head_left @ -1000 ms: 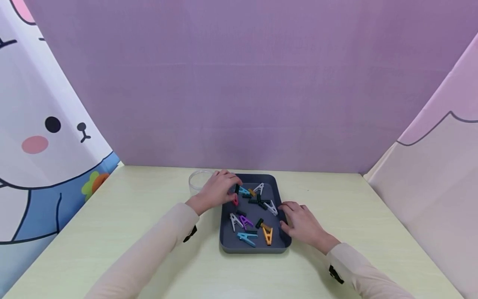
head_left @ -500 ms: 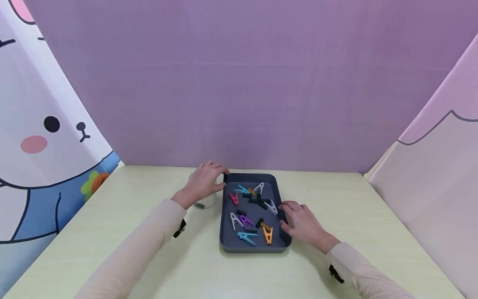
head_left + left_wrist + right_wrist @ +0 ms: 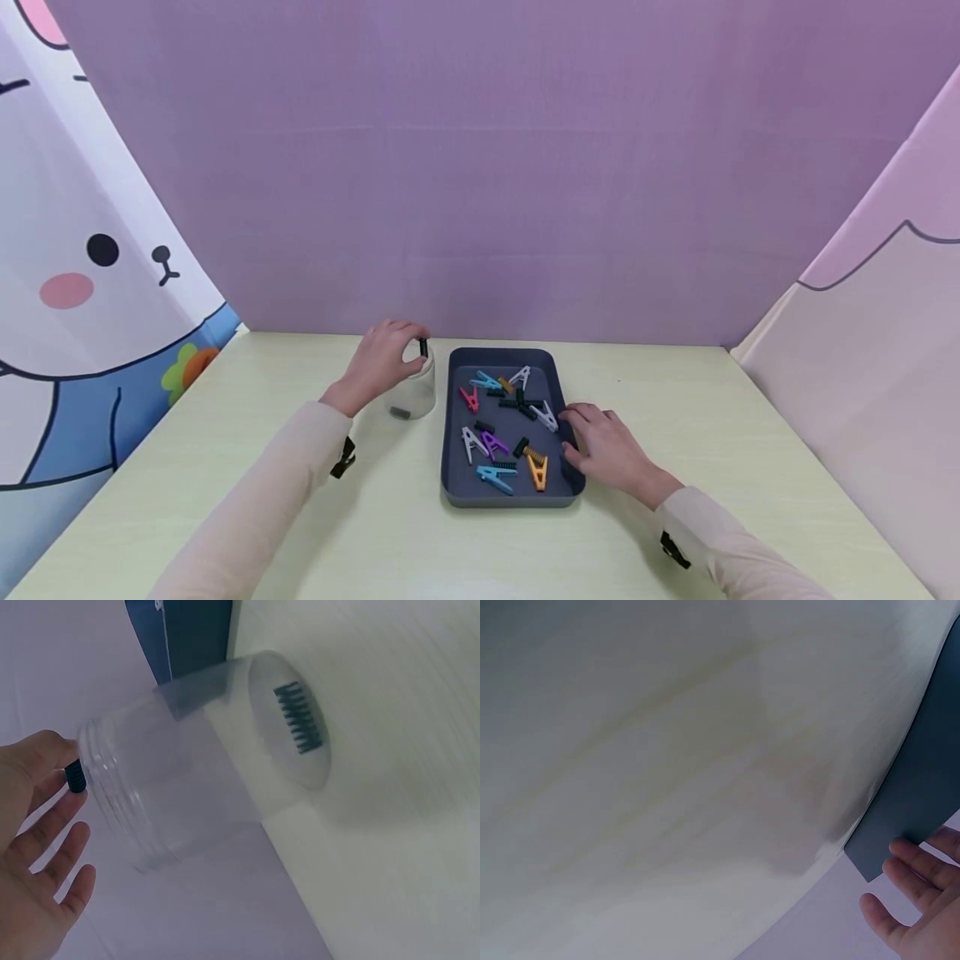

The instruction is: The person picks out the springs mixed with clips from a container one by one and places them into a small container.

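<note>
My left hand (image 3: 384,358) pinches a black coil spring (image 3: 423,347) between thumb and fingers at the mouth of a clear plastic jar (image 3: 423,392). In the left wrist view the held spring (image 3: 76,777) is right at the jar's threaded rim, and another dark spring (image 3: 298,718) lies on the jar's bottom. My right hand (image 3: 611,450) holds the right rim of a dark grey tray (image 3: 513,502), thumb and forefinger over the edge, other fingers along the outer wall (image 3: 919,787). Inside the tray lie a red clip (image 3: 470,400), a purple clip (image 3: 492,444) and several loose springs.
More clips share the tray: a blue clip (image 3: 495,477), an orange clip (image 3: 537,472) and a white clip (image 3: 545,417). The jar stands on the pale table (image 3: 315,367) just left of the tray. A purple backdrop (image 3: 480,167) rises behind the table.
My left hand has moved left from the tray's far left corner to the jar's mouth, carrying the black spring. The right hand and tray have stayed put.
</note>
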The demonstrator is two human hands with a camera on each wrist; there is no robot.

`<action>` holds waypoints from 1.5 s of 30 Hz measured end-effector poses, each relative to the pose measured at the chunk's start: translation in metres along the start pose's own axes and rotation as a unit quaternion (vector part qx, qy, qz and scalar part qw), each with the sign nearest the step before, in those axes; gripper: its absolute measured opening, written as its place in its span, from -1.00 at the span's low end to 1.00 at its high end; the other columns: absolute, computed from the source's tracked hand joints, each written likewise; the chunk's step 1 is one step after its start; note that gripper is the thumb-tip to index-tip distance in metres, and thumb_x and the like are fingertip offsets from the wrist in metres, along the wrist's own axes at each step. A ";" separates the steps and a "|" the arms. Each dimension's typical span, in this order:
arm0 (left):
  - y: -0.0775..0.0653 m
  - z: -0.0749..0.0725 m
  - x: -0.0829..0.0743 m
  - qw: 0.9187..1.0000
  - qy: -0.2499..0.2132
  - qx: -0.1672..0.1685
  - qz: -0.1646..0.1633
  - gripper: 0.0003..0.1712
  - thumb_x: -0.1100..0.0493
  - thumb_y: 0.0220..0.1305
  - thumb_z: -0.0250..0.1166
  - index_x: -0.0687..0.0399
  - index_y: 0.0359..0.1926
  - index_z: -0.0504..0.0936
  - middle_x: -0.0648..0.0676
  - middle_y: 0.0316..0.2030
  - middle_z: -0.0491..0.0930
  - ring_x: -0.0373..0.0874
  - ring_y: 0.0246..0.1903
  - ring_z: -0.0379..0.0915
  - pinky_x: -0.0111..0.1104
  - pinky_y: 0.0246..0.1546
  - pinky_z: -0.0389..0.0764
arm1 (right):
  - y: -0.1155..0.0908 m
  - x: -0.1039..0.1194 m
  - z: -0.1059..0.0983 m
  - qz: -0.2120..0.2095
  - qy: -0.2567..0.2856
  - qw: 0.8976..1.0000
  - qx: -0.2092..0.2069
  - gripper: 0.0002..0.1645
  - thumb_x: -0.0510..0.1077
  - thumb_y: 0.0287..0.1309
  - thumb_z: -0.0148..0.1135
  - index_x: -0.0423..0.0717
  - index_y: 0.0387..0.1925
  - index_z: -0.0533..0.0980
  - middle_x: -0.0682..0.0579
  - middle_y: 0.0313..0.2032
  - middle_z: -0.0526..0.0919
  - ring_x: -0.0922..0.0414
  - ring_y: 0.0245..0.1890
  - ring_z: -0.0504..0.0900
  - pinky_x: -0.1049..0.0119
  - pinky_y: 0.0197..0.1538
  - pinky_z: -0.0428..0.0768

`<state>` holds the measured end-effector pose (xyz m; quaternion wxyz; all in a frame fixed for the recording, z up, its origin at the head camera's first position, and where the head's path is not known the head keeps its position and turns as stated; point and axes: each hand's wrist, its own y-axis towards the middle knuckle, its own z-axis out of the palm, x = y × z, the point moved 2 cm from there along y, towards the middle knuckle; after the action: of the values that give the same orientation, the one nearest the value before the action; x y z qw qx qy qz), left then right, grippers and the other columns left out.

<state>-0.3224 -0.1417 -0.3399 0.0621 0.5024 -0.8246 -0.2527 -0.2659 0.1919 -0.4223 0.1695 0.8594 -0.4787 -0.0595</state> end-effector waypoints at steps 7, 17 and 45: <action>-0.007 0.001 0.014 1.000 0.006 -0.009 -0.024 -0.62 0.15 -0.04 0.37 0.08 -0.12 0.60 0.08 -0.12 0.62 0.11 -0.06 0.44 -0.01 -0.05 0.39 | 0.000 0.000 0.000 0.002 -0.001 1.000 0.002 -0.52 -0.01 -0.02 0.23 -0.13 -0.04 0.49 -0.06 0.02 0.52 0.02 0.08 0.45 0.02 0.02 0.43; -0.011 0.003 0.018 0.998 -0.005 0.023 -0.063 -0.63 0.10 0.01 0.35 0.06 -0.11 0.59 0.08 -0.18 0.61 0.11 -0.07 0.42 -0.01 -0.12 0.38 | 0.001 -0.001 0.002 0.006 -0.003 1.000 0.005 -0.52 0.00 -0.02 0.23 -0.13 -0.04 0.49 -0.06 0.03 0.51 0.02 0.08 0.44 0.03 0.03 0.42; -0.014 0.001 0.019 0.996 -0.005 0.035 -0.078 -0.65 0.07 0.07 0.31 0.08 -0.10 0.59 0.09 -0.20 0.63 0.12 -0.12 0.43 -0.04 -0.18 0.37 | -0.001 0.000 0.002 0.007 -0.008 1.000 -0.002 -0.49 0.03 -0.02 0.22 -0.13 -0.02 0.48 -0.06 0.02 0.52 0.01 0.07 0.45 0.02 -0.02 0.44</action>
<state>-0.3213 -0.1630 -0.3498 0.0205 0.5654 -0.7918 -0.2303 -0.2660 0.1919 -0.4239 0.1677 0.8555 -0.4855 -0.0658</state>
